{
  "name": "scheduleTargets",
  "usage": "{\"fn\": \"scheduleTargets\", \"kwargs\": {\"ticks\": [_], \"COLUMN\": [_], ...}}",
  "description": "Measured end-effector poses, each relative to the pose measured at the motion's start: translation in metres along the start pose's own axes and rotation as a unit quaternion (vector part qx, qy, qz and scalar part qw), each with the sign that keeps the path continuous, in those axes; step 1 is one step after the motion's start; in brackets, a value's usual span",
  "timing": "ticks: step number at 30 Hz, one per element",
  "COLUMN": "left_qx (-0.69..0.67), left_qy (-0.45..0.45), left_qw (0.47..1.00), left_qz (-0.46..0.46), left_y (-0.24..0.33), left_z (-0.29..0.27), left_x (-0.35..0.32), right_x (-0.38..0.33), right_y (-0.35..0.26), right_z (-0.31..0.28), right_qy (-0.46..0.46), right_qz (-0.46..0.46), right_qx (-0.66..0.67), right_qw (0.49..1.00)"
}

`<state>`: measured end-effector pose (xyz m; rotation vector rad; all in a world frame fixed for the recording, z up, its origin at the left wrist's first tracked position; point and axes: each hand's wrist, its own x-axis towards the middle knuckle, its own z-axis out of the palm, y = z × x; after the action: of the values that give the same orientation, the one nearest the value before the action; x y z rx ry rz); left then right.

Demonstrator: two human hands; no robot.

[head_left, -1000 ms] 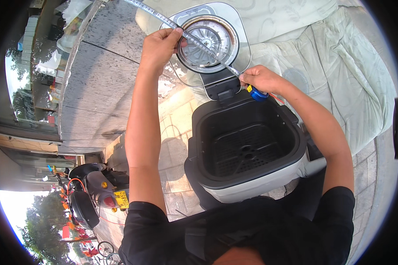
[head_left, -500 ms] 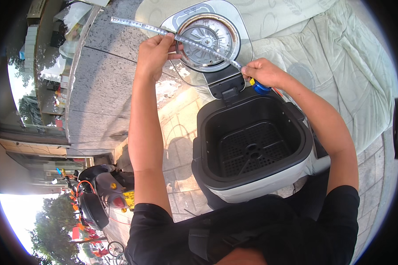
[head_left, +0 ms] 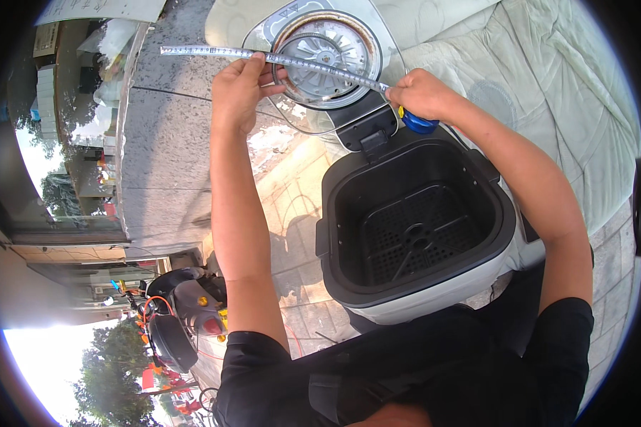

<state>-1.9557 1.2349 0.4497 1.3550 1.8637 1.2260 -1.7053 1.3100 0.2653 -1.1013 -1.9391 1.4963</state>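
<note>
A tape measure is stretched between my hands, its pale metal blade (head_left: 320,68) running across the opened lid's round metal underside (head_left: 327,43). My left hand (head_left: 241,89) pinches the blade left of that round part, thumb on top, and the free end sticks out past it. In my right hand (head_left: 424,98) is the blue tape measure case (head_left: 418,122), with finger and thumb on the blade near its mouth. The lid is hinged to an air fryer-like cooker (head_left: 509,260), white outside with a black rim. Inside its square black well lies a perforated black tray (head_left: 424,235).
A crumpled pale green cloth cover (head_left: 534,92) spreads behind and right of the cooker. Stone slabs (head_left: 167,142) and sunlit paving (head_left: 292,256) lie to the left. A parked scooter (head_left: 192,313) stands at lower left, by glass windows (head_left: 85,114).
Both hands and the tape have shifted slightly left and up in view, and the blade lies a little more level. The cooker appears slightly lower and further right. Both grips stay the same.
</note>
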Motion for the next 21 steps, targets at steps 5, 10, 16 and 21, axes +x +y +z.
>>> {"fn": "scheduleTargets", "kwargs": {"ticks": [5, 10, 16, 21], "left_qx": [-0.006, -0.013, -0.016, -0.03], "left_qy": [0.008, 0.013, 0.038, 0.059], "left_qw": [1.0, 1.0, 0.999, 0.998], "left_qz": [-0.004, -0.002, 0.004, 0.002], "left_y": [0.002, 0.0, -0.002, -0.004], "left_z": [-0.002, -0.001, -0.009, -0.012], "left_x": [-0.001, 0.001, -0.004, -0.011], "right_x": [0.0, 0.008, 0.024, 0.017], "right_y": [-0.013, -0.009, -0.015, -0.043], "right_z": [-0.004, -0.002, 0.003, -0.005], "right_qy": [0.007, 0.02, 0.022, 0.038], "right_qz": [0.008, -0.013, -0.003, -0.065], "right_qx": [-0.028, -0.073, -0.12, -0.218], "right_qw": [1.0, 0.997, 0.992, 0.973]}}
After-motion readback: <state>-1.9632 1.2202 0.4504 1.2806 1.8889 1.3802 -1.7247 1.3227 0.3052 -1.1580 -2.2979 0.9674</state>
